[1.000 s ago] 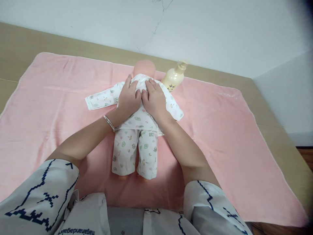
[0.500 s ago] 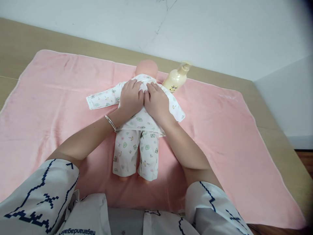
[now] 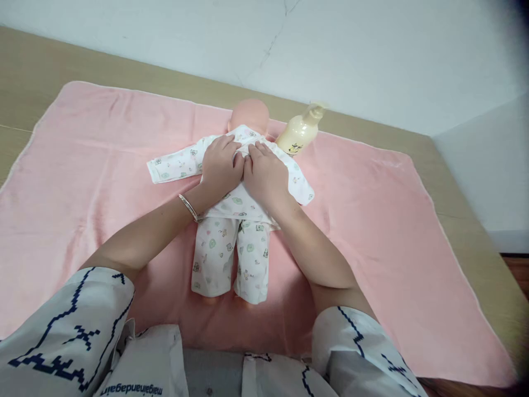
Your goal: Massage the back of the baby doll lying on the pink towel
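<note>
A baby doll [image 3: 249,114] in a white printed top and trousers [image 3: 212,256] lies on a pink blanket [image 3: 372,242], its bare head toward the wall. No facial features show on the head from here. My left hand [image 3: 221,165] rests flat on the left part of the doll's upper body, fingers toward the head. Beside it, my right hand [image 3: 266,173] lies flat on the right part, the two thumbs almost meeting. Both hands are open and cover much of the top. A silver bangle [image 3: 189,207] circles my left wrist.
A cream pump bottle [image 3: 298,132] lies tilted on the blanket, just right of the doll's head. The blanket covers most of a wooden table [image 3: 463,220]. Behind the table rises a white wall [image 3: 165,38] with a crack.
Both hands stay on the doll's upper body, with hardly any shift. The whole view has moved very slightly; the doll and bottle keep their places.
</note>
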Demonstrator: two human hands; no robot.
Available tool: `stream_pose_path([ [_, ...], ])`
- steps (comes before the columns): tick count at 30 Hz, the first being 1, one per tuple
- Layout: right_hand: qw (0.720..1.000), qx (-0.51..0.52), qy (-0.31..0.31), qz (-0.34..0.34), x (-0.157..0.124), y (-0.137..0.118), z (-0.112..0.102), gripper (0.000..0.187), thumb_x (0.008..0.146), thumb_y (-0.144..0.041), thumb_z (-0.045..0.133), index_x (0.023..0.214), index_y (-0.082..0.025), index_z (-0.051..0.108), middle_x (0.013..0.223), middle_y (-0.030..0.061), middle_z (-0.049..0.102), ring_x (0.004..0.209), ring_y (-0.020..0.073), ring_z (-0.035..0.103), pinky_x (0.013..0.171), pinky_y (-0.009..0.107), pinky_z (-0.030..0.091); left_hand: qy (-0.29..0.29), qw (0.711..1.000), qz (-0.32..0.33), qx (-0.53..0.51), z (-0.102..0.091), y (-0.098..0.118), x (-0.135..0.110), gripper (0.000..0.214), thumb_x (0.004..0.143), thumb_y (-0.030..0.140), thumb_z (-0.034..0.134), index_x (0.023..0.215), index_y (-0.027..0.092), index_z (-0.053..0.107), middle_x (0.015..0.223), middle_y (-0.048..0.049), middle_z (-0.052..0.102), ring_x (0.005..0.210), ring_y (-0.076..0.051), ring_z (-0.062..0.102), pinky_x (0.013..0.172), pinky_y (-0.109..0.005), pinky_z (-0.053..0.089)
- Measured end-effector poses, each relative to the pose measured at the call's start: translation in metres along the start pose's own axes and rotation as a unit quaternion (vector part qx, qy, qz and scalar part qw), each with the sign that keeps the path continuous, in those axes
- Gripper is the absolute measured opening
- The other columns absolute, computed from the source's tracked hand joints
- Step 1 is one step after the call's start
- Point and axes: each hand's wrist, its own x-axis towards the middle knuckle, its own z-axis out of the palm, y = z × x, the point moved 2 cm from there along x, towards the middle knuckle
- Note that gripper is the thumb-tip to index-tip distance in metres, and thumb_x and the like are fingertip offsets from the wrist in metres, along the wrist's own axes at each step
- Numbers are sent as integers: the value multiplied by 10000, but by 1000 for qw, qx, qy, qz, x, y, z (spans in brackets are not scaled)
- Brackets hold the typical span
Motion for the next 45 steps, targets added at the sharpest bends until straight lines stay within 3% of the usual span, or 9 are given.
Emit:
stream_pose_path([
  [6,997,13,-24,-71,23,27,12,539,990,-298,349,1468,-50,368,1553,166,320,1463,285,269,1224,467,234,-18,999,-36,15,8,-8,4,414,942,343,399,1267,155,572,1392,-141,544,1341,-300,460,1175,-495,335],
  [11,992,7,-11,-126,28,38,16,512,1012,-362,312,1465,-138,391,1556,112,335,1462,250,278,1218,465,249,-16,1000,-6,1,13,-12,7,397,944,346,405,1285,222,566,1419,-93,531,1364,-285,438,1186,-501,309],
  [20,998,-21,46,-26,-1,-1,8,452,984,-198,275,1255,-27,594,1379,177,548,1361,300,442,1182,466,328,-5,1000,9,7,2,-3,2,341,940,280,374,1108,182,654,1269,-95,623,1199,-250,549,1077,-444,432],
  [26,1000,16,9,10,13,16,13,525,971,-271,357,1442,-44,398,1536,169,352,1458,297,280,1216,491,259,-16,999,-43,-19,12,-14,4,398,942,388,434,1282,225,565,1433,-89,516,1384,-275,419,1208,-489,290],
  [31,999,27,-7,-21,23,30,19,564,947,-283,398,1490,-136,353,1583,108,272,1487,310,191,1218,543,195,-53,997,-50,-35,16,-17,9,424,949,400,427,1320,231,543,1494,-83,455,1452,-287,334,1242,-525,197],
  [36,999,38,4,-23,9,15,3,483,936,-247,398,1384,-104,509,1462,111,481,1412,301,371,1185,497,315,-33,998,-13,-53,8,-9,3,361,945,349,413,1195,201,627,1375,-81,587,1367,-252,467,1209,-486,298],
  [40,999,37,25,-4,-1,4,-6,377,924,-209,397,1181,-126,660,1330,120,606,1331,311,479,1101,488,428,-31,998,-29,-55,3,-6,0,397,945,361,375,1190,169,623,1383,-97,579,1370,-251,465,1193,-476,327],
  [42,999,43,30,1,3,8,-2,399,930,-234,394,1230,-114,629,1390,128,554,1361,311,444,1126,496,398,-46,996,-45,-54,6,-8,2,438,943,398,373,1248,165,584,1427,-102,536,1400,-261,424,1212,-493,288],
  [45,999,50,11,1,16,21,10,539,918,-257,404,1421,-67,448,1522,144,385,1446,311,305,1206,522,255,-67,994,-60,-60,13,-12,7,520,949,478,345,1356,184,479,1526,-73,416,1468,-266,301,1247,-528,189],
])
